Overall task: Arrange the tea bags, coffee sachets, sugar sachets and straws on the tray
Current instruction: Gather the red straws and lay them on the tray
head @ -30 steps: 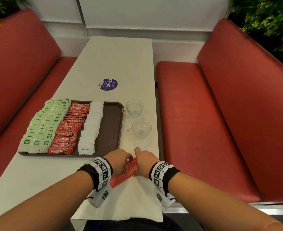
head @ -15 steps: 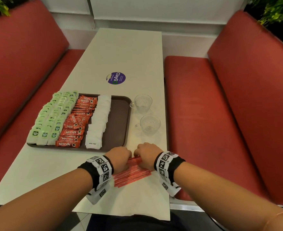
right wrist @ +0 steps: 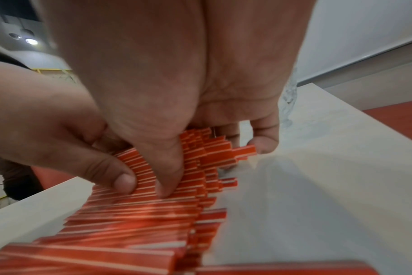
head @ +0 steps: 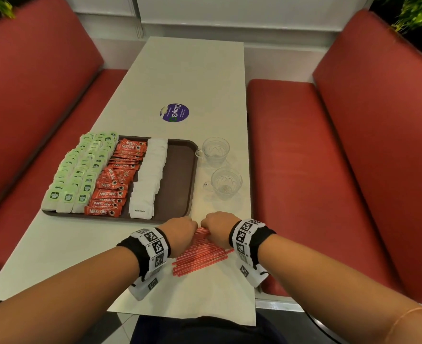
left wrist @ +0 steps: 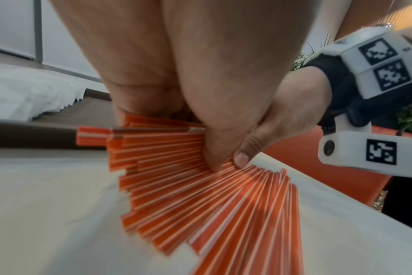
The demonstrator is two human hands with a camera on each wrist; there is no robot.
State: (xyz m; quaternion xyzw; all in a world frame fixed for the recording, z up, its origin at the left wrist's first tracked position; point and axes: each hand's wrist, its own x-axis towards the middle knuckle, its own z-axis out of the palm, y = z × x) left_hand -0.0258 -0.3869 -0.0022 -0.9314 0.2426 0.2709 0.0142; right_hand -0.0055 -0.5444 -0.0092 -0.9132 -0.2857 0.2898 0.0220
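Observation:
Red-and-white striped straws [head: 200, 256] lie fanned on the white table just in front of the brown tray [head: 180, 175]. My left hand [head: 180, 232] and right hand [head: 217, 229] sit side by side over their far ends. In the left wrist view my left hand [left wrist: 176, 119] pinches the straws [left wrist: 200, 195] between thumb and curled fingers. My right hand [right wrist: 212, 158] grips the straws [right wrist: 153, 214] the same way. The tray holds rows of green tea bags [head: 81, 175], red coffee sachets [head: 115, 180] and white sugar sachets [head: 150, 180]; its right strip is bare.
Two glass cups [head: 216, 151] [head: 226, 182] stand on the table right of the tray, close to the table's right edge. A purple round sticker [head: 174, 112] lies beyond the tray. Red benches flank the table on both sides.
Both hands have stayed on the straws just in front of the tray. The straws now lie fanned wider toward the near right. The head view has shifted slightly.

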